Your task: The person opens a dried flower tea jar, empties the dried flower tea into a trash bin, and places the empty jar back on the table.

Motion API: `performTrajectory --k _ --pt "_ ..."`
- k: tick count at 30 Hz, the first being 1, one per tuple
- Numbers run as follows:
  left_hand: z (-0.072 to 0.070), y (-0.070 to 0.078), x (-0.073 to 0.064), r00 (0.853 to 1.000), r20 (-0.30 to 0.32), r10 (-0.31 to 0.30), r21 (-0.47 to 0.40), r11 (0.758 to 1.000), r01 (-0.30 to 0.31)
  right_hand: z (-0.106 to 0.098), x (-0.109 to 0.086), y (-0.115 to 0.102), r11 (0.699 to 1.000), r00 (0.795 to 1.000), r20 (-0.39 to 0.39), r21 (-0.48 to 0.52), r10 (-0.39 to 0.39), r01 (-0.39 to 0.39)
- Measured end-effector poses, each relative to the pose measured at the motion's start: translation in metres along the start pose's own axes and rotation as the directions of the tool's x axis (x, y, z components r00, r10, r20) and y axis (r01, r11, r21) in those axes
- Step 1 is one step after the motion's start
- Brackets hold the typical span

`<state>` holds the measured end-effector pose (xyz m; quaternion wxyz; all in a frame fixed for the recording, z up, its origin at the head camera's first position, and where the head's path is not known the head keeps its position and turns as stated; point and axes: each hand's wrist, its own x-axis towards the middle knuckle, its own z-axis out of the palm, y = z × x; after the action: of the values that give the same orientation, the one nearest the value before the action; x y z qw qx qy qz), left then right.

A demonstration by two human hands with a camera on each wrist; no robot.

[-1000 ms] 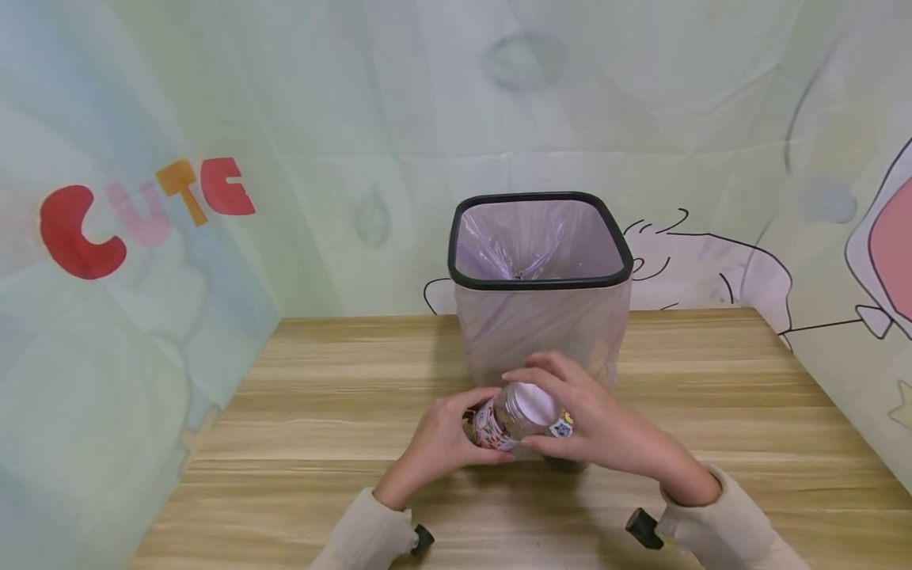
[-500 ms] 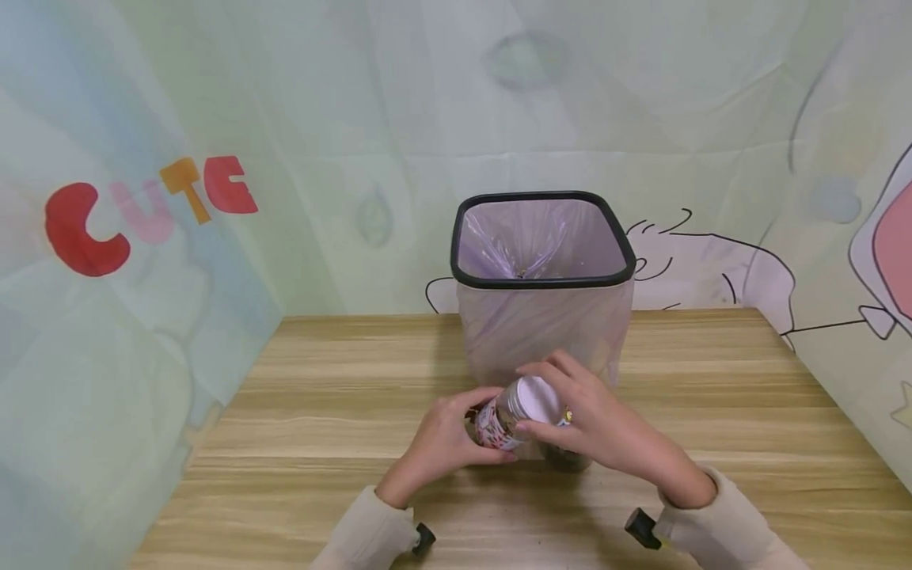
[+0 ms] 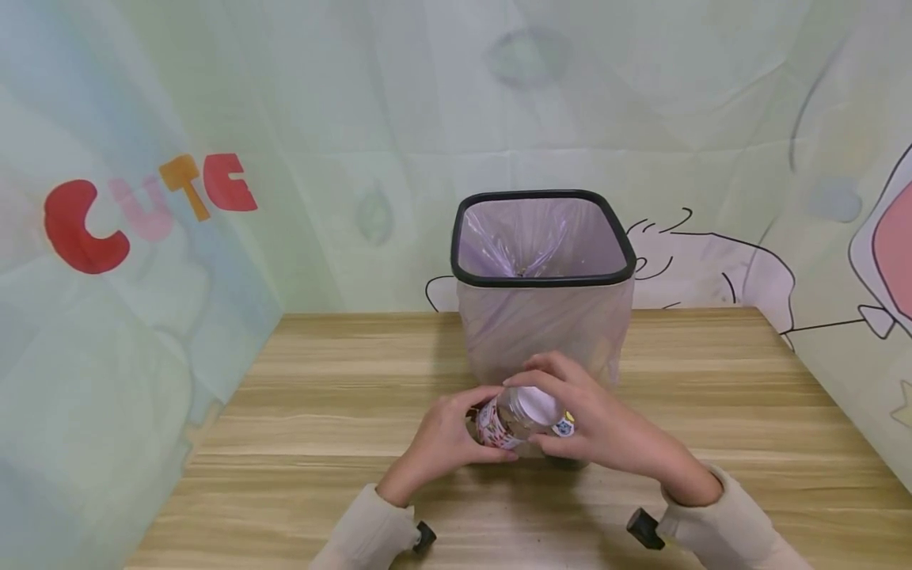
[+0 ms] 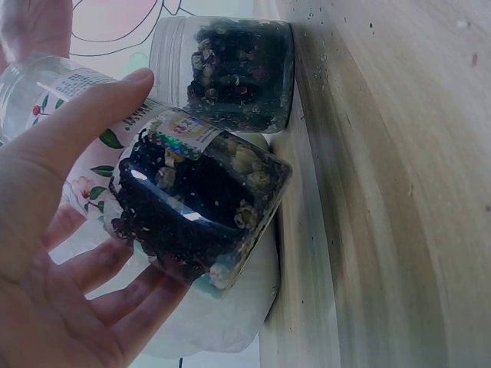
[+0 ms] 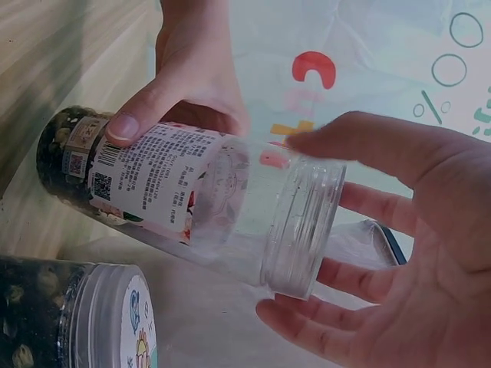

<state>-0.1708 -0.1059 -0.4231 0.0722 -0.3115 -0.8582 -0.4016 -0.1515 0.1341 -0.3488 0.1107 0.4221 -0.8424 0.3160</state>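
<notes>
My left hand (image 3: 452,431) grips a clear jar (image 3: 496,426) of dark dried tea with small flower buds, holding it tilted over the table. A printed floral label wraps its side. Around the jar's pale ridged lid (image 3: 539,405) curl the fingers and thumb of my right hand (image 3: 594,416). In the right wrist view the clear lid (image 5: 303,230) is on the jar mouth, with fingertips at its edge. A second jar (image 4: 234,73) with similar dark contents stands upright close by, its cartoon-printed lid (image 5: 138,322) on; my right hand partly hides it in the head view.
Behind the hands stands a bin with a black rim (image 3: 545,282) and a translucent purple liner (image 3: 570,233). The wood-grain table (image 3: 321,396) meets printed cloth walls (image 3: 342,198) at the back and sides.
My right hand's thumb and fingers have shifted around the lid, turning one way and back. The left hand and the jar have stayed almost in place.
</notes>
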Motion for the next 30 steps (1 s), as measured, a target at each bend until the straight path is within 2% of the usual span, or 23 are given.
performTrajectory --k 6,9,13,30 --pt "-0.0002 0.0008 -0.0003 1.000 -0.005 0.001 0.003 1.000 -0.001 0.0029 0.0003 -0.0029 0.997 0.997 -0.058 -0.046 0.053 -0.056" --pt "0.0000 0.0009 -0.0011 1.000 -0.011 0.002 0.006 1.000 -0.002 0.0039 -0.0005 -0.0046 0.993 0.993 -0.064 -0.044 0.102 -0.105" --pt "-0.0002 0.0022 -0.0005 1.000 -0.016 -0.002 0.016 1.000 0.002 0.0042 -0.0010 -0.0050 0.991 0.990 -0.064 -0.038 0.126 -0.128" --pt "-0.0006 0.0022 0.0004 1.000 -0.006 -0.012 0.008 1.000 0.012 0.0002 -0.0019 -0.0019 0.999 0.998 -0.049 -0.001 0.040 -0.040"
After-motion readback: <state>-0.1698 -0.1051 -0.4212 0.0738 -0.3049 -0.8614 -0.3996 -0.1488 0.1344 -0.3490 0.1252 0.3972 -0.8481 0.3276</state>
